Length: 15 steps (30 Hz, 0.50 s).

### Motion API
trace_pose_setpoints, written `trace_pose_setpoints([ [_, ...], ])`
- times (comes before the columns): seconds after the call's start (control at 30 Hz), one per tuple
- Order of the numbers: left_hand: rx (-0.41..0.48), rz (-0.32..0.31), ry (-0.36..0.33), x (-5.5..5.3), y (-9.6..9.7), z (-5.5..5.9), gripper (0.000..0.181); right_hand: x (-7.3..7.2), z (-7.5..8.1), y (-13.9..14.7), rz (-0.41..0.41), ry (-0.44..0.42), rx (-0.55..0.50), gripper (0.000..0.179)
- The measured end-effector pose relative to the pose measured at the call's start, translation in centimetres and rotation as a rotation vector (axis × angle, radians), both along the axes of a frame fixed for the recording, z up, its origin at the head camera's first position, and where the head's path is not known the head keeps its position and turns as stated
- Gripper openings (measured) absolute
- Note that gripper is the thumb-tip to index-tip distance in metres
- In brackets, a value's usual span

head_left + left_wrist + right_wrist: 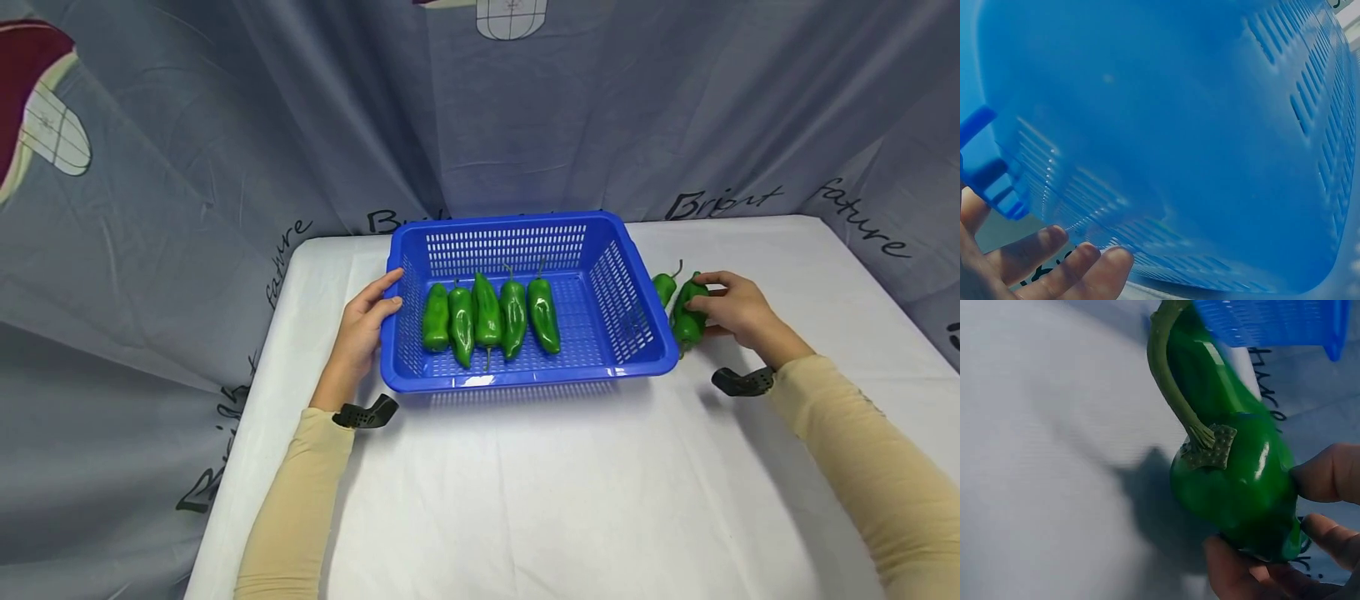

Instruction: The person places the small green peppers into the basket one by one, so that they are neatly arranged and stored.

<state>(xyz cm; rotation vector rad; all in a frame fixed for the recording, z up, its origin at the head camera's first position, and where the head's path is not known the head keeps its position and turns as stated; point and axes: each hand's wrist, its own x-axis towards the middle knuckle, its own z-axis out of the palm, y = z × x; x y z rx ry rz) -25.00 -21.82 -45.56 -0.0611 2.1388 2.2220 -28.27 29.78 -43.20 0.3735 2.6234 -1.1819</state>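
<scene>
A blue plastic basket [525, 377] with slotted walls stands on the white table, several long green peppers [487, 312] lying side by side in its left and middle part. At the basket's left end, my left hand [363, 321] holds the rim, thumb and forefinger on top. The left wrist view shows its other fingers [1094, 269] along the outer wall. To the right of the basket, my right hand [738, 308] pinches a green pepper [1247, 481] between thumb and fingers, its curved stem toward the wrist camera. Another green pepper [664, 287] lies beside it, partly hidden by the basket.
A grey-blue curtain [517, 125] with printed lettering hangs behind the table and down its left side. The white tablecloth [525, 500] stretches in front of the basket. Each wrist wears a black camera band [742, 382].
</scene>
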Motion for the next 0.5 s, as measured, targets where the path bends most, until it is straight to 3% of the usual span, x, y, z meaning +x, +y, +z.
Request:
trace_pose_setpoints([
  [0.5,0.03,-0.002,0.009,-0.1,0.1,-0.1,0.05,-1.3,6.1,-1.4,0.039,0.161,0.019,0.064],
])
